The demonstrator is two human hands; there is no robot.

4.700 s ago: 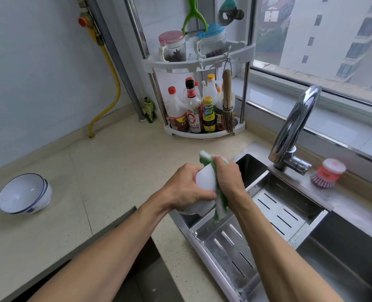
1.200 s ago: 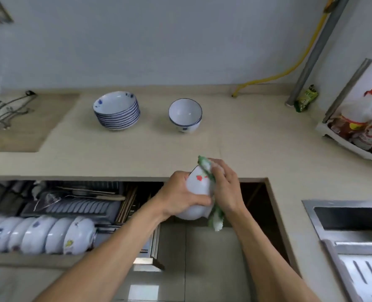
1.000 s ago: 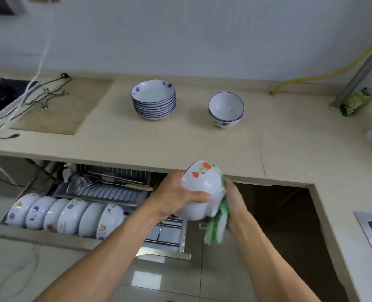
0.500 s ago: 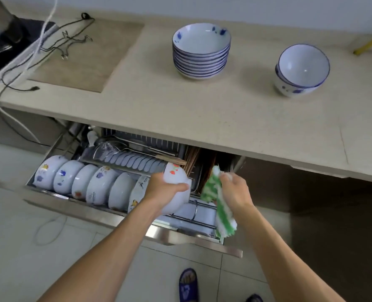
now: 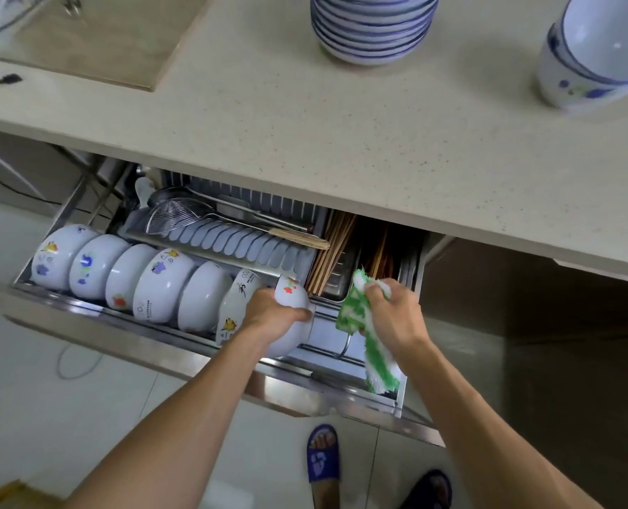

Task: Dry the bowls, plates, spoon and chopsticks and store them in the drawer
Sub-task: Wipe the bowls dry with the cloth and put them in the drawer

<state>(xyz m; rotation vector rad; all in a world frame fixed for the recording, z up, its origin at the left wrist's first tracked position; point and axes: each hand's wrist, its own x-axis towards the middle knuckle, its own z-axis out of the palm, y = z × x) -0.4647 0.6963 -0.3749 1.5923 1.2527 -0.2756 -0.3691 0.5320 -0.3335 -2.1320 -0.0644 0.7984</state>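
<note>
A white flowered bowl [image 5: 293,317], half a second ago held above the drawer [image 5: 342,396], is now lowered to the end of the racked bowl row [image 5: 140,277], gripped by the curled fingers of the left hand [image 5: 272,317]; storage is judged nearly complete. A green-and-white cloth [image 5: 369,347] is clutched in the right hand [image 5: 393,317]. Chopsticks [image 5: 332,247] are seen in a tray beyond the fingers; plates [image 5: 371,27] and bowls [image 5: 595,49] are stacked on the countertop [image 5: 342,123].
</note>
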